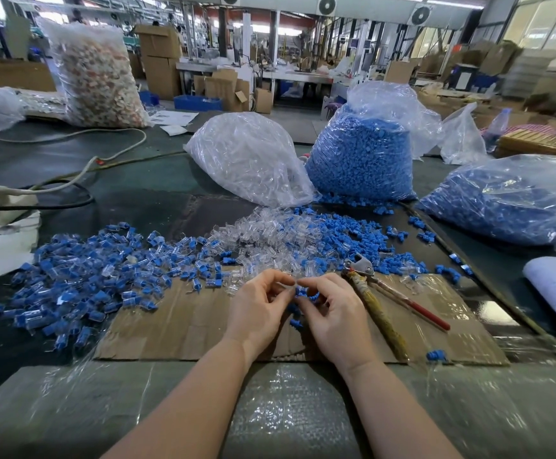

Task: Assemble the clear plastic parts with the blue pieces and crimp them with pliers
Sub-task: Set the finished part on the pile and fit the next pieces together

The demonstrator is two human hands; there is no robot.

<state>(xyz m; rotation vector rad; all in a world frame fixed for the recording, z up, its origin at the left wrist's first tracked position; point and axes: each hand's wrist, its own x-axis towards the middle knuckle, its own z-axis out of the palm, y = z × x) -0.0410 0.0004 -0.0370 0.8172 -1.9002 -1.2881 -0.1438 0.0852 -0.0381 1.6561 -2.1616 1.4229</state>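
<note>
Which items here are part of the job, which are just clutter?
Job:
left hand pinching a clear part
right hand holding blue pieces
pliers
loose clear parts
assembled pile

Lying about:
white cable
cardboard boxes
bag of mixed scraps

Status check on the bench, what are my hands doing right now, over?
Left hand pinching small clear plastic part; right hand gripping blue plastic pieces. Red-handled metal pliers lying untouched on cardboard sheet, right of hands. Nothing blocking.
</note>
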